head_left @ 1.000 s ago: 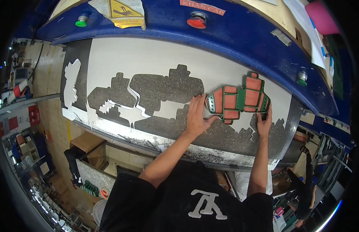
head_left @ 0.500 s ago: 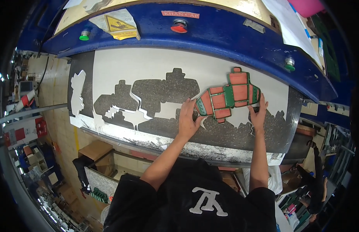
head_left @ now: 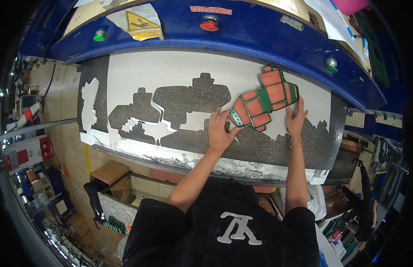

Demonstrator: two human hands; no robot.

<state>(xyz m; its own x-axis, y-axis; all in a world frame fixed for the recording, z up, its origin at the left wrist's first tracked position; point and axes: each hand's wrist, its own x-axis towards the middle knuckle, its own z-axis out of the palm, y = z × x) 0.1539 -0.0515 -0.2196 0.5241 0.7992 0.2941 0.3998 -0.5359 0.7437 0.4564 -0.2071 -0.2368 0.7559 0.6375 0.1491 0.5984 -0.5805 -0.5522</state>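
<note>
A cutting die with a green metal frame and red foam pads lies tilted on a white sheet, its right end higher than its left. My left hand grips its left end, thumb below and fingers along the upper side. At the lower right end, my right hand holds the edge between thumb and fingers. Left of the die, cut-out openings in the sheet show the dark speckled board underneath. The die partly covers the ragged lower edge of the sheet.
A blue machine beam spans the far side, with a red button and green buttons at either side. White scrap pieces lie at the left. A cardboard box stands below left; another person is at the far right.
The die has turned slightly counterclockwise, its right end swinging away from me and a little left. Both hands have stayed on it. The whole view has shifted a little.
</note>
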